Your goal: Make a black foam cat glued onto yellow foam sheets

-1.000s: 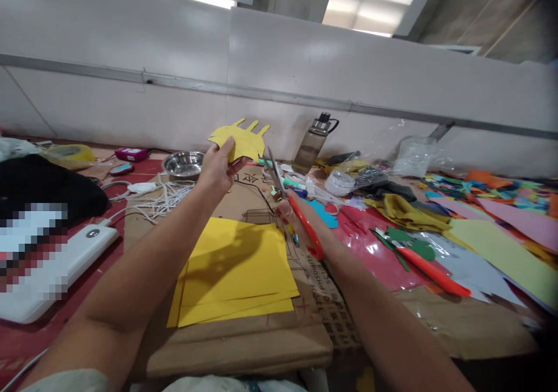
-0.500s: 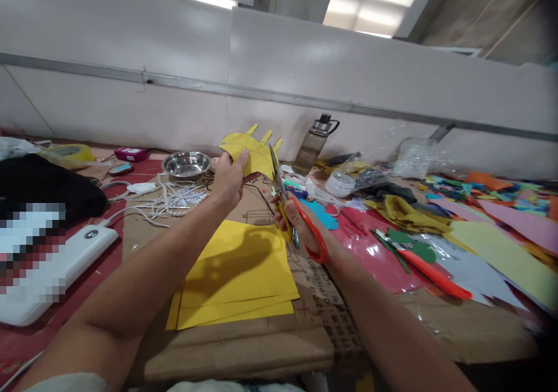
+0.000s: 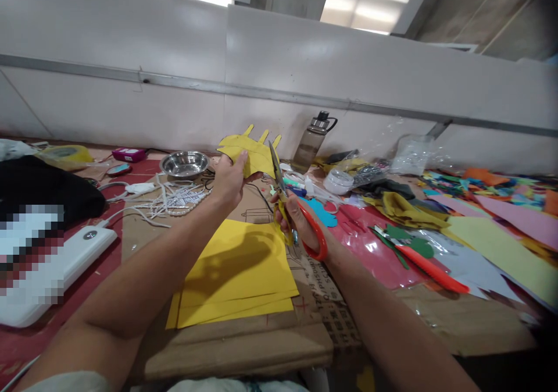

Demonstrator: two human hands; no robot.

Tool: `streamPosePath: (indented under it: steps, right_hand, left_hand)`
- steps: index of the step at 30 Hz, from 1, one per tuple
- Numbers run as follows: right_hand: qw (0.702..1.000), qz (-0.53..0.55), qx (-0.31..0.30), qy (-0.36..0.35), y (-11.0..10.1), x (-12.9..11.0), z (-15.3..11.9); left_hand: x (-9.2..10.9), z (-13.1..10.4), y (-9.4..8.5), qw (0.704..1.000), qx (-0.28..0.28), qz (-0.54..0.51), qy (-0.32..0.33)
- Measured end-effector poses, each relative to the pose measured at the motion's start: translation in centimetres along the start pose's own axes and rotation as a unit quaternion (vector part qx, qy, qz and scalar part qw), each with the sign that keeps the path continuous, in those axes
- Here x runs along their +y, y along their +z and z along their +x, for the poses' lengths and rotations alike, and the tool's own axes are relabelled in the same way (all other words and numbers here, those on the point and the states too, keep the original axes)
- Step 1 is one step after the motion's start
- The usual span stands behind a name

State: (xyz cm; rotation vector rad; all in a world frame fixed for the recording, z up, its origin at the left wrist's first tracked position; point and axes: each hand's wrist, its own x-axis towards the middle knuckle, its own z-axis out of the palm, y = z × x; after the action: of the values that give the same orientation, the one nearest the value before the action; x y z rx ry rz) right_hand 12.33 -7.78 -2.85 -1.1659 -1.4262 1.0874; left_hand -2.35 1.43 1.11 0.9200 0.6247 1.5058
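A yellow paper cutout point(image 3: 250, 152) with narrow prongs along its upper right side is pinched in my left hand point(image 3: 231, 177), raised over the table. Dark drawn lines run across it. My right hand point(image 3: 300, 220) is closed round a pair of scissors point(image 3: 279, 174) with one orange and one yellow handle loop. Their blades point up and lie at the right edge of the cutout; whether they grip the paper I cannot tell. Below both hands, several yellow paper sheets point(image 3: 239, 264) lie stacked on brown cardboard point(image 3: 235, 348), with the cutout's shadow on them.
A steel bowl point(image 3: 185, 164) and tangled white cord point(image 3: 168, 200) lie left, near a white power bank point(image 3: 52, 275). Behind stands a water bottle point(image 3: 310, 142) by the wall. To the right are an orange-handled cutter point(image 3: 431, 267), green paper pieces point(image 3: 407, 241) and coloured paper sheets point(image 3: 501, 258).
Almost nothing differs. The view has shifted very slightly, and the cutout's lower edge beside the blades looks a little different. Both hands keep their holds.
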Motion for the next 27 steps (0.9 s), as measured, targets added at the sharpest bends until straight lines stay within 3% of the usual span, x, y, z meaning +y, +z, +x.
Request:
streamPosePath:
  steps: [27]
  right_hand:
    - [0.999,0.03,-0.001,0.014,0.19,0.17,0.02]
  left_hand:
    - [0.12,0.01,0.01,1.0,-0.003,0.012,-0.009]
